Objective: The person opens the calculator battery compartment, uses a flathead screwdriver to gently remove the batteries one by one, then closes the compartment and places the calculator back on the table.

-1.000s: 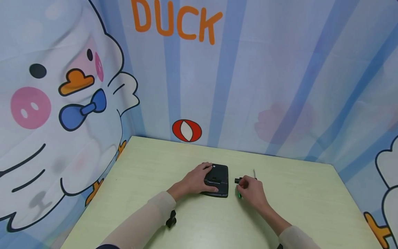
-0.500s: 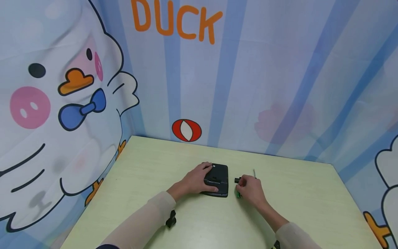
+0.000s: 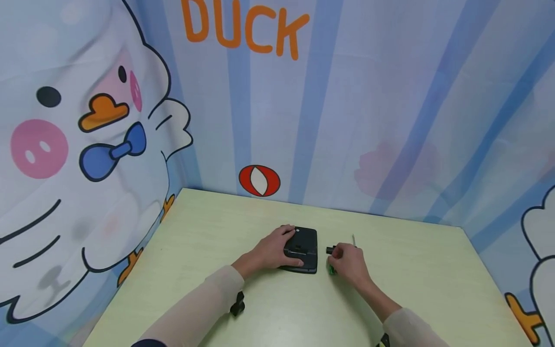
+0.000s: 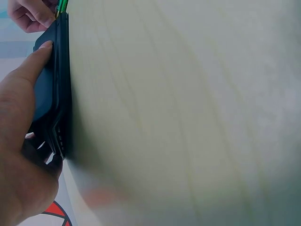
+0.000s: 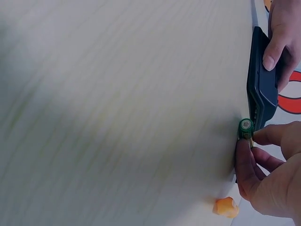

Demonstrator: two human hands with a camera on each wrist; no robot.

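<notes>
A flat black device (image 3: 307, 241), like a calculator lying back up, rests on the table with a recessed slot in its back. My left hand (image 3: 270, 249) grips its left side, thumb on the near part and fingers at the far edge. Just right of it, my right hand (image 3: 350, 262) pinches a green cylindrical battery (image 5: 246, 125) low at the tabletop; the battery's round end shows in the right wrist view. A small black piece (image 3: 330, 250) pokes out beside the right fingertips. Behind that hand a thin metal shaft (image 3: 353, 239) sticks out, the rest hidden.
The pale yellow table (image 3: 412, 260) extends around both hands. A cartoon curtain (image 3: 277, 106) hangs along its back edge and sides. A black wrist mount (image 3: 237, 304) sits under the left sleeve.
My right forearm has shifted slightly left, and its wrist band shows more. The battery stays at the fingertips. My left hand keeps its hold on the device; the head view drifts a little.
</notes>
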